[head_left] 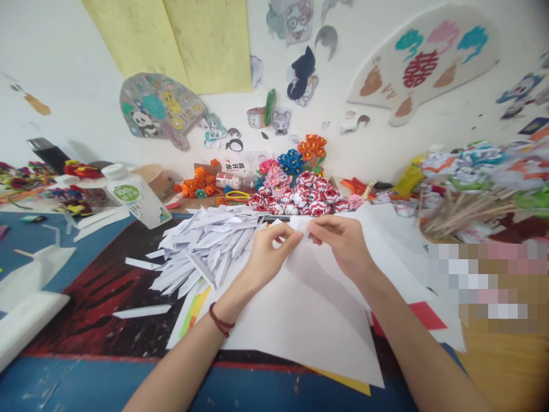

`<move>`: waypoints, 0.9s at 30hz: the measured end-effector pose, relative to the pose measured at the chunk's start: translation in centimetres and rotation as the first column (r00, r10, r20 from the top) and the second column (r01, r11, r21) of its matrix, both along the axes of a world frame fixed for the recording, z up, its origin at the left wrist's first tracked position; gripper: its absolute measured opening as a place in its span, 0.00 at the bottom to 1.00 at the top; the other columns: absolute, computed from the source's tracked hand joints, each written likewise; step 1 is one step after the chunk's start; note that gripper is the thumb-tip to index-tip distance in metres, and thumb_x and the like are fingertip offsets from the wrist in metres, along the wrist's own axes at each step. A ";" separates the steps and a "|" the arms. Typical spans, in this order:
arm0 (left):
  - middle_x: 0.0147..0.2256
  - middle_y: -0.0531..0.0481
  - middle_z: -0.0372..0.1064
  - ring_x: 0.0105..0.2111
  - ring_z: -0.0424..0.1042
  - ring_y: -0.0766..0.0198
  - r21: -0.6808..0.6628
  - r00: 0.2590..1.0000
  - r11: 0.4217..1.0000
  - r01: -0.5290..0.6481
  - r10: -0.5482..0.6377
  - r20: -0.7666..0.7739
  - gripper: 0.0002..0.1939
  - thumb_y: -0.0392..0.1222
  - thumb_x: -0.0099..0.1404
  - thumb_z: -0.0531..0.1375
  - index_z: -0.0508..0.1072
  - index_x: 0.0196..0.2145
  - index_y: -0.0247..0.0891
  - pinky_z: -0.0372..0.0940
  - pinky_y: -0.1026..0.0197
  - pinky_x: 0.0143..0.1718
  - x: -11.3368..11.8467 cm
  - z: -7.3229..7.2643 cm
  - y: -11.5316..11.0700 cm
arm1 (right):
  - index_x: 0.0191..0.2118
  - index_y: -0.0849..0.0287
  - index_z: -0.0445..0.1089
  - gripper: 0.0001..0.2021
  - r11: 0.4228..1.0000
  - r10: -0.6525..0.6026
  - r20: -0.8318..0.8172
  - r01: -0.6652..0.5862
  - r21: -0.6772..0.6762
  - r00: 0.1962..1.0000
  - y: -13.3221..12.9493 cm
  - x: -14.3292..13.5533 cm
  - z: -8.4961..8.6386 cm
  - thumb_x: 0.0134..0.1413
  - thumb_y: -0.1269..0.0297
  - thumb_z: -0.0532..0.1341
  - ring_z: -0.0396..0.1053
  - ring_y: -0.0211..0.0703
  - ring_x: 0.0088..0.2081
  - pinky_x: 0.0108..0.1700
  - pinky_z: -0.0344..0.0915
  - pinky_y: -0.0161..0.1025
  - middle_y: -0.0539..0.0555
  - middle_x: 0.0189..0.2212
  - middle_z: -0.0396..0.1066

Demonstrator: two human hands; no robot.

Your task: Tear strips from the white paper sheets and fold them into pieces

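Forearms (189, 355) nearest | white wall (86, 74), fans (163, 109) and cutouts (302, 74) on it | blue table (98, 389), paint-specked | red-black mat (98, 309) | white sheets (309, 320) over mat | folded-strip pile (206, 246), left | left hand (268, 249), right hand (345, 240): fingertips (315, 230) narrow, pinching small white paper (299, 223) above sheets' far end; visible edge faces wall, long axis can't tell, fingers cover it

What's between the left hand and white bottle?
The head view shows a heap of folded paper strips between the left hand and the white bottle.
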State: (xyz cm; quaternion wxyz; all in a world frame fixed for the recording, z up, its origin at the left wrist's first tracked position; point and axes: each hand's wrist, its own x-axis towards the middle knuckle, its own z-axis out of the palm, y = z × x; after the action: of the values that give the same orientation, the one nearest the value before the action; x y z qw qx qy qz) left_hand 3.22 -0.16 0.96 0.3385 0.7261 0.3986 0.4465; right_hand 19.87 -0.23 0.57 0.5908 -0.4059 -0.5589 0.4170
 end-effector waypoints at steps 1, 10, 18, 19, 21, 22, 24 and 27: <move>0.26 0.52 0.70 0.28 0.66 0.67 0.002 1.000 1.000 -0.010 0.010 0.002 0.15 0.49 0.64 0.56 0.71 0.25 0.36 0.58 0.65 0.32 0.0 -0.1 0.0 | 0.28 0.59 0.75 0.07 1.000 -0.002 0.001 0.002 0.002 1.000 0.0 0.0 0.0 0.46 0.60 0.67 0.63 0.36 0.23 0.27 0.62 0.36 0.50 0.21 0.70; 0.24 0.53 0.70 0.27 0.66 0.67 0.007 0.998 0.998 -0.057 0.057 0.015 0.15 0.47 0.62 0.58 0.72 0.23 0.36 0.57 0.64 0.31 0.1 -0.4 0.1 | 0.28 0.60 0.75 0.08 0.999 0.032 -0.001 -0.032 -0.019 0.999 0.0 -0.1 0.0 0.47 0.60 0.66 0.64 0.36 0.24 0.29 0.63 0.36 0.50 0.23 0.70; 0.24 0.52 0.71 0.26 0.66 0.67 -0.023 1.000 0.999 -0.028 0.028 0.000 0.16 0.49 0.63 0.57 0.73 0.24 0.36 0.58 0.65 0.31 0.4 -0.6 0.0 | 0.28 0.61 0.75 0.14 0.996 0.075 0.065 -0.071 -0.050 0.995 0.0 -0.3 0.1 0.44 0.52 0.67 0.63 0.36 0.24 0.27 0.62 0.35 0.51 0.22 0.69; 0.24 0.52 0.71 0.26 0.66 0.67 -0.032 1.000 0.999 -0.023 0.023 -0.001 0.16 0.49 0.63 0.57 0.74 0.24 0.36 0.58 0.65 0.31 0.4 -0.6 0.0 | 0.27 0.61 0.75 0.15 0.997 0.066 0.070 -0.063 -0.049 0.995 0.0 -0.3 0.1 0.44 0.52 0.67 0.63 0.36 0.24 0.27 0.62 0.35 0.51 0.22 0.69; 0.25 0.52 0.71 0.27 0.66 0.67 -0.071 1.000 0.997 0.000 0.000 0.001 0.16 0.49 0.63 0.57 0.74 0.25 0.36 0.58 0.65 0.31 0.5 -0.6 0.1 | 0.26 0.60 0.75 0.14 0.998 0.038 0.061 -0.035 -0.051 0.997 0.0 -0.1 0.1 0.44 0.52 0.67 0.63 0.36 0.24 0.27 0.62 0.35 0.51 0.22 0.69; 0.25 0.52 0.71 0.27 0.66 0.67 -0.097 1.000 0.995 0.019 -0.019 0.003 0.16 0.49 0.63 0.57 0.74 0.25 0.35 0.59 0.65 0.31 0.5 -0.6 0.1 | 0.26 0.60 0.75 0.14 0.998 0.023 0.054 -0.020 -0.051 0.998 0.1 -0.1 0.1 0.44 0.53 0.67 0.63 0.36 0.24 0.27 0.62 0.35 0.50 0.22 0.69; 0.26 0.51 0.72 0.27 0.66 0.67 -0.141 0.999 0.989 0.048 -0.047 0.010 0.16 0.49 0.62 0.58 0.74 0.25 0.35 0.60 0.65 0.31 0.5 -0.5 0.1 | 0.26 0.60 0.75 0.12 0.999 -0.005 0.043 0.007 -0.047 0.999 0.2 0.1 0.0 0.43 0.55 0.68 0.63 0.36 0.24 0.27 0.62 0.35 0.50 0.22 0.69; 0.24 0.51 0.71 0.26 0.66 0.67 -0.157 0.999 0.987 0.038 -0.034 0.027 0.16 0.50 0.60 0.60 0.74 0.23 0.34 0.60 0.65 0.31 0.6 -0.4 0.0 | 0.26 0.60 0.74 0.11 0.999 -0.025 0.035 0.026 -0.029 0.999 0.3 0.3 -0.2 0.42 0.57 0.69 0.63 0.35 0.23 0.27 0.61 0.34 0.49 0.21 0.69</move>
State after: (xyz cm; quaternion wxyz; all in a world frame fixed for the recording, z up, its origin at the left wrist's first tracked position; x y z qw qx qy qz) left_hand 3.81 -0.14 0.53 0.4075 0.6989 0.4152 0.4160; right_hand 20.15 0.10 0.32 0.5803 -0.4287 -0.5577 0.4104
